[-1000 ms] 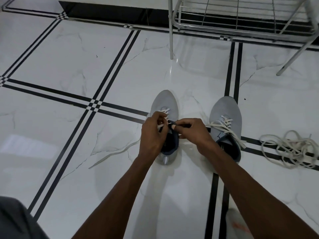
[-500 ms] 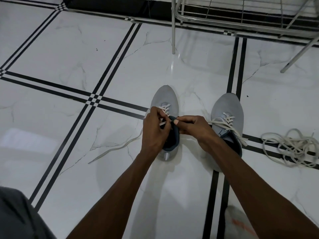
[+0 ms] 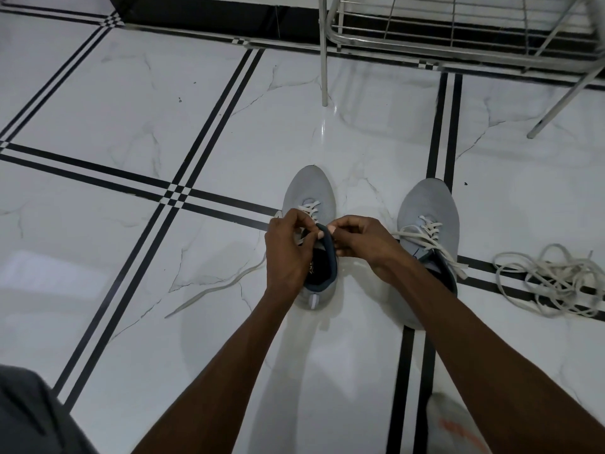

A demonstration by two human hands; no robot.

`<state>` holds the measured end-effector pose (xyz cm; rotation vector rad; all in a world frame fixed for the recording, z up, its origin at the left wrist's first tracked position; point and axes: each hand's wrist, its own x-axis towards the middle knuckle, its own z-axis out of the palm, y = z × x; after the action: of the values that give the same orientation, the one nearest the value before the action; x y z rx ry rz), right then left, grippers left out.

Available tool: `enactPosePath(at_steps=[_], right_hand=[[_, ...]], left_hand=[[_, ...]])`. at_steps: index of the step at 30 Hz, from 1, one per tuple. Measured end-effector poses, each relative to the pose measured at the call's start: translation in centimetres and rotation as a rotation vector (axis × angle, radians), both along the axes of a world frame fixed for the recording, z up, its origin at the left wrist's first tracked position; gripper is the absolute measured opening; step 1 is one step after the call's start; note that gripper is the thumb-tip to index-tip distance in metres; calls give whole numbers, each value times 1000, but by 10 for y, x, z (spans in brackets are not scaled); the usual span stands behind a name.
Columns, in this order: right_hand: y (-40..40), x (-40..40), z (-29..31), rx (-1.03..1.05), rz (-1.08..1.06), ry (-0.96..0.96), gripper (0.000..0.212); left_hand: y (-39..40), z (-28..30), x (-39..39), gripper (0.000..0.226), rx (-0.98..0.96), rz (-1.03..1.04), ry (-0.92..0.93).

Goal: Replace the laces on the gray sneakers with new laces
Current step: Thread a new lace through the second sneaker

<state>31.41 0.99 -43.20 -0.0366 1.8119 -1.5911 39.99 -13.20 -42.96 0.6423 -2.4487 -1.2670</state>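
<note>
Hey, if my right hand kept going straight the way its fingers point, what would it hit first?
Probably the left hand: the right hand points leftward across the left gray sneaker's dark collar, fingertips nearly meeting. Depth is unclear.

Single head-worn view, angled steeply down at the tiled floor [image 3: 98, 103]. Close range; forearms enter from 6 o'clock.

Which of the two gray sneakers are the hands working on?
The sneaker on the left: both hands pinch at its collar. The other sneaker sits untouched to the right, laces loose.
</note>
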Motion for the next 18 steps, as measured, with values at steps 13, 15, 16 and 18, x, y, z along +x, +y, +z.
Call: enactPosePath(at_steps=[13, 15, 16, 18], right_hand=[[8, -7, 4, 156, -84, 173, 10], [28, -19, 3, 439, -44, 369, 12], [36, -23, 3, 608, 15, 470, 13], [43, -26, 4, 721, 70, 621, 15]], left_hand=[[15, -3, 7, 27, -286, 107, -169], [16, -6, 9, 28, -186, 136, -137], [17, -7, 10, 28, -151, 146, -124], [18, -8, 10, 27, -111, 154, -117]])
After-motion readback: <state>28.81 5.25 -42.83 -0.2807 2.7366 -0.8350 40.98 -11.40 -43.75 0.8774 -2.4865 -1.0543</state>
